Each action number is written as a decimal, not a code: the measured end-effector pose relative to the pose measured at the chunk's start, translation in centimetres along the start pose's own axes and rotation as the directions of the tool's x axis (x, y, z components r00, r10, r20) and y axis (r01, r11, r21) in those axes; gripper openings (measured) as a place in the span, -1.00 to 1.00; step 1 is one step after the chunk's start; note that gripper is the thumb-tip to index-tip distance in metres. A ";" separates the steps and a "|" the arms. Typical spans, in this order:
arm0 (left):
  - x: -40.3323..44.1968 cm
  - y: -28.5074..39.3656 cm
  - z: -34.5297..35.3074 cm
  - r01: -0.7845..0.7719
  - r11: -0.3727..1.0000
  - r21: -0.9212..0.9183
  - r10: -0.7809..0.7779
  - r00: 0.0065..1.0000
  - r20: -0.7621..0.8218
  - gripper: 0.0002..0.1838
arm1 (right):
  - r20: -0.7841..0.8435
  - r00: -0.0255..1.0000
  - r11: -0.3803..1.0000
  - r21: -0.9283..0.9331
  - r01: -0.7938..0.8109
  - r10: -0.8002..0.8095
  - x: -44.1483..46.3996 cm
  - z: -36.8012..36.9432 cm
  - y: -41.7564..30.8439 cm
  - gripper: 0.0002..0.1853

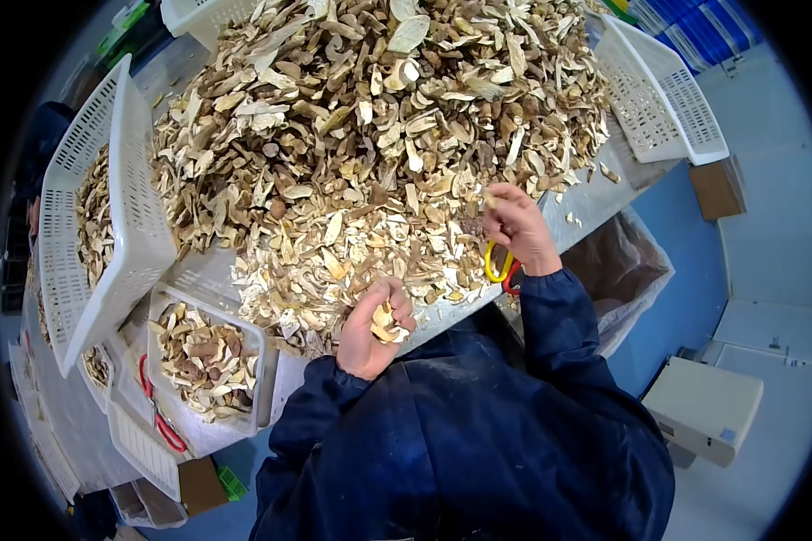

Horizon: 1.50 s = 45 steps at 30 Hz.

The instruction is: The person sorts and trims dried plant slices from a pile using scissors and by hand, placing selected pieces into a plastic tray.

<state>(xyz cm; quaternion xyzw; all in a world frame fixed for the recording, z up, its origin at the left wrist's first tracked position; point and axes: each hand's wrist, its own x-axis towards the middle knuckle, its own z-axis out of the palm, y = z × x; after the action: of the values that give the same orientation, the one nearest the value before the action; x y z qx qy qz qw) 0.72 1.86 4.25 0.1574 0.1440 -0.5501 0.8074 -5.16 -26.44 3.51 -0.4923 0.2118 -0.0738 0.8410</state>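
Observation:
A large heap of dried mushroom slices (379, 108) covers the table in front of me. My left hand (370, 332) is curled at the near edge of the heap, closed around a few pale mushroom slices (386, 323). Farther right, my right hand (523, 233) pinches a small pale mushroom piece (490, 201) between thumb and fingertips. A yellow loop handle (495, 263) and a red loop handle (512, 279), apparently of scissors, lie just under that hand; their blades are hidden. Smaller, paler slices (334, 257) spread between my hands.
A tray of mushroom slices (209, 365) stands at my left beside red-handled scissors (158, 406). A white slotted basket (140, 207) leans at the left, another basket (663, 95) at the right. A lined bin (636, 270) sits below the table's right edge.

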 end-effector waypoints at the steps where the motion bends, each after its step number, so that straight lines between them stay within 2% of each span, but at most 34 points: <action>1: 0.0 0.0 0.0 0.004 1.000 -0.004 -0.004 1.000 0.005 -0.86 | 0.005 0.998 0.975 0.216 0.055 -0.058 -0.5 -0.2 0.0 -0.76; 4: 0.1 0.0 0.1 0.016 1.000 -0.010 -0.015 1.000 0.014 -0.86 | -0.168 0.982 0.916 0.401 -0.008 0.082 -0.6 1.4 -0.8 -0.76; 5: 0.0 0.0 0.2 0.018 1.000 -0.009 -0.017 1.000 0.012 -0.86 | -0.148 0.986 0.940 0.342 -0.016 0.071 -0.2 1.5 -0.6 -0.80; 7: -0.1 -0.1 0.3 0.013 1.000 -0.009 -0.013 1.000 0.008 -0.86 | 0.025 0.997 0.996 -0.054 -0.076 0.078 1.0 1.4 -0.5 -0.81; 8: -0.1 -0.1 0.3 0.009 1.000 -0.009 -0.009 1.000 0.007 -0.86 | 0.110 0.988 0.964 -0.255 -0.074 0.105 1.4 1.5 -0.4 -0.82; 9: -0.2 -0.1 0.4 0.007 1.000 -0.009 -0.007 1.000 0.006 -0.86 | -0.002 0.996 0.871 -0.485 -0.081 0.091 1.6 2.8 -0.4 -0.80; 10: -0.2 -0.1 0.5 0.002 1.000 -0.001 -0.002 1.000 0.004 -0.86 | 0.003 1.000 0.729 -0.684 0.015 -0.018 1.7 3.8 -0.3 -0.80; 12: -0.3 -0.2 0.6 -0.006 1.000 0.013 0.006 1.000 -0.004 -0.86 | 0.091 0.973 0.300 -0.941 0.154 -0.213 2.0 5.4 0.2 -0.78; 13: -0.3 -0.2 0.5 -0.006 1.000 0.016 0.006 1.000 -0.007 -0.86 | 0.134 0.963 0.164 -0.971 0.175 -0.234 2.3 5.8 0.7 -0.73; 16: -0.2 -0.3 0.5 -0.003 1.000 0.023 0.003 1.000 -0.002 -0.86 | 0.191 0.952 -0.016 -0.981 0.193 -0.239 2.8 5.8 1.6 -0.74; 17: -0.2 -0.3 0.5 -0.002 1.000 0.022 0.002 1.000 0.000 -0.86 | 0.210 0.943 0.163 -0.953 0.257 -0.259 3.0 5.0 1.9 -0.78; 19: -0.2 -0.2 0.5 0.001 1.000 0.021 -0.001 1.000 0.003 -0.86 | 0.058 0.994 0.660 -0.744 0.103 -0.090 2.6 3.5 0.0 -0.78; 20: -0.3 -0.2 0.5 0.002 1.000 0.022 -0.002 1.000 0.003 -0.86 | 0.019 1.000 0.835 -0.550 -0.007 0.022 2.1 2.5 -0.9 -0.78; 21: -0.3 -0.1 0.4 0.003 1.000 0.021 -0.003 1.000 0.003 -0.86 | 0.099 0.995 0.966 -0.260 0.009 0.018 1.6 1.3 -1.4 -0.79; 22: -0.2 -0.1 0.3 0.005 1.000 0.017 -0.005 1.000 0.007 -0.86 | 0.172 0.985 0.998 0.058 0.001 -0.011 1.0 1.0 -1.8 -0.81; 23: -0.1 -0.2 0.0 0.010 1.000 0.014 -0.010 1.000 0.012 -0.85 | 0.116 0.993 0.997 0.077 -0.010 0.001 0.4 0.8 -2.1 -0.85; 26: 0.0 -0.4 0.0 0.024 0.999 0.036 -0.024 1.000 0.002 -0.85 | -0.040 0.994 0.925 -0.364 -0.105 0.097 -0.7 0.8 -1.8 -0.89; 27: 0.0 -0.5 0.1 0.027 0.998 0.049 -0.026 1.000 -0.005 -0.84 | -0.109 0.990 0.793 -0.593 -0.141 0.095 -0.7 1.2 -1.9 -0.87; 28: 0.1 -0.5 0.1 0.027 0.998 0.049 -0.027 1.000 0.002 -0.84 | -0.049 0.993 0.601 -0.799 0.024 -0.105 -0.5 1.3 -0.9 -0.86; 30: 0.1 -0.6 0.1 0.025 0.998 0.052 -0.026 1.000 0.014 -0.84 | -0.020 0.979 0.393 -0.917 0.062 -0.201 -0.2 1.9 -0.1 -0.82; 33: -0.1 -0.5 0.1 0.018 0.998 0.052 -0.019 1.000 0.007 -0.83 | -0.036 0.976 0.259 -0.966 0.021 -0.214 0.1 2.9 -0.1 -0.80; 36: -0.2 -0.6 0.1 0.009 0.998 0.063 -0.009 1.000 -0.002 -0.84 | 0.045 0.973 0.118 -0.990 0.073 -0.227 0.8 2.9 1.2 -0.80; 37: -0.1 -0.6 -0.2 0.015 0.998 0.053 -0.016 1.000 0.026 -0.83 | 0.115 0.951 0.077 -0.987 0.143 -0.286 1.0 2.8 1.5 -0.81; 39: 0.1 -0.8 -1.1 0.027 0.999 0.033 -0.029 0.996 0.082 -0.79 | 0.042 0.967 0.203 -0.974 0.096 -0.251 1.0 2.7 1.1 -0.80; 41: 0.4 -0.9 -1.5 0.076 0.997 0.030 -0.077 0.996 0.038 -0.71 | -0.043 0.977 0.348 -0.937 0.033 -0.208 0.5 3.2 -0.1 -0.83; 44: 0.8 -1.3 0.1 0.133 0.991 -0.011 -0.133 0.991 0.002 -0.59 | 0.014 0.991 0.590 -0.803 0.090 -0.132 -1.8 6.2 -1.7 -0.85; 45: 1.0 -1.4 0.7 0.155 0.988 -0.028 -0.155 0.988 -0.004 -0.54 | 0.115 0.990 0.599 -0.789 0.139 -0.077 -2.9 7.7 -1.9 -0.88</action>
<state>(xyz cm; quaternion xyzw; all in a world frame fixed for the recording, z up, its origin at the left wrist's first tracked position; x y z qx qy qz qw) -0.21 0.24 4.34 0.1361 0.1658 -0.6087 0.7638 -4.35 -20.28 9.22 -0.8284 0.1632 -0.0057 0.5358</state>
